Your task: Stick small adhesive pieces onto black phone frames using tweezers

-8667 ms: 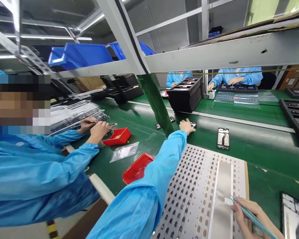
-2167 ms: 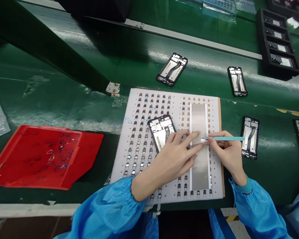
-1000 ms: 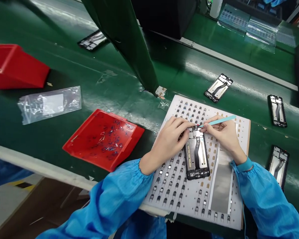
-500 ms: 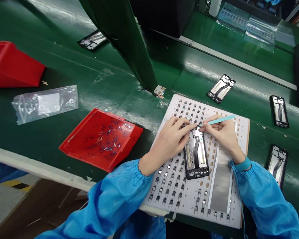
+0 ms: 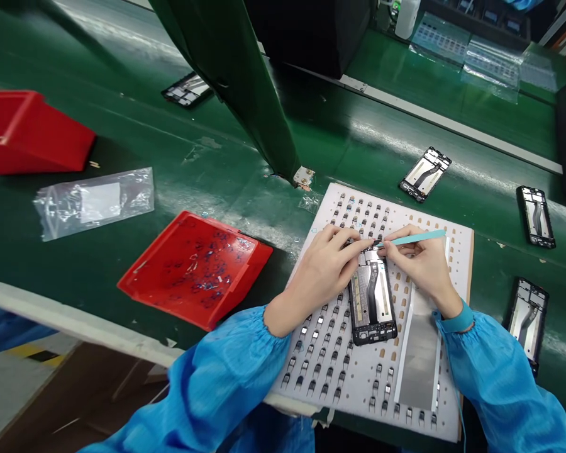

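Note:
A black phone frame [image 5: 373, 314] with a silver inner plate and a dark ribbon cable lies on a white board [image 5: 358, 402]. My left hand [image 5: 327, 264] is closed on its upper left part, the index fingertip at the top edge and the thumb along the side. My right hand [image 5: 422, 261] pinches teal tweezers [image 5: 417, 237], their tip at the frame's top edge beside my left fingertip. What the tip touches is too small to make out. Rows of small metal-and-black parts [image 5: 327, 355] sit on the board. A silver strip [image 5: 417, 358] lies under my right wrist.
Left of the board is a red bin [image 5: 188, 270] holding tiny bits. Beyond it are a clear plastic bag [image 5: 97, 201] and another red bin [image 5: 51, 135]. More phone frames [image 5: 425, 174] lie on the green surface. A green post [image 5: 245, 94] stands behind the board.
The view has shifted slightly, so most things appear a little lower and farther right. Both hands keep nearly the same pose at the frame's top edge, the tweezers still held.

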### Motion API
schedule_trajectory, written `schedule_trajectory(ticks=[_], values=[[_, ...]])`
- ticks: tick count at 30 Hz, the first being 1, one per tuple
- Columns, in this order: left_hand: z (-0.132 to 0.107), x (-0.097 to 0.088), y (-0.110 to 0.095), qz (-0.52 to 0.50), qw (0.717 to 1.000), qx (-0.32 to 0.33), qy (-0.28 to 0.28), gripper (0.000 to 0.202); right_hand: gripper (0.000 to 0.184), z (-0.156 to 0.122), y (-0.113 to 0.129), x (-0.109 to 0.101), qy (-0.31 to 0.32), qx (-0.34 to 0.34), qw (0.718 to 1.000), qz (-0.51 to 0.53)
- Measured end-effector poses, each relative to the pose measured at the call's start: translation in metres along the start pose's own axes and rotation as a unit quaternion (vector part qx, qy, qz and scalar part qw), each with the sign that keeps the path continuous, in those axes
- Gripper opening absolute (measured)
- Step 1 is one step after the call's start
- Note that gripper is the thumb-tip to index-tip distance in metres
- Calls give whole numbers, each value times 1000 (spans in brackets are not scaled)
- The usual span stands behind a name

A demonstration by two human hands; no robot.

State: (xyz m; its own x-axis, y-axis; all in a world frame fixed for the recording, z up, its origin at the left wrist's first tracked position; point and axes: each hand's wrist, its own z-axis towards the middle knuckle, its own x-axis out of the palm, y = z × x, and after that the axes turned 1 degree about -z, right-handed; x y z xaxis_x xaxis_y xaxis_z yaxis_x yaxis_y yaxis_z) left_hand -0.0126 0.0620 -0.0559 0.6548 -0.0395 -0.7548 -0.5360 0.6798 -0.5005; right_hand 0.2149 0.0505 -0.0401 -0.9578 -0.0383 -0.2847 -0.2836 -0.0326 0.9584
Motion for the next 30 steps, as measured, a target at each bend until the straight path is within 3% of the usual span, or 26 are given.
schedule_trajectory(ticks=[17, 30], values=[[-2, 2, 1, -8, 1000, -8, -2, 32, 5, -3, 2, 3, 2, -106, 991, -84], [-1, 0, -1, -23, 1000, -13, 11, 37, 7, -6, 7, 5, 1, -113, 987, -117]])
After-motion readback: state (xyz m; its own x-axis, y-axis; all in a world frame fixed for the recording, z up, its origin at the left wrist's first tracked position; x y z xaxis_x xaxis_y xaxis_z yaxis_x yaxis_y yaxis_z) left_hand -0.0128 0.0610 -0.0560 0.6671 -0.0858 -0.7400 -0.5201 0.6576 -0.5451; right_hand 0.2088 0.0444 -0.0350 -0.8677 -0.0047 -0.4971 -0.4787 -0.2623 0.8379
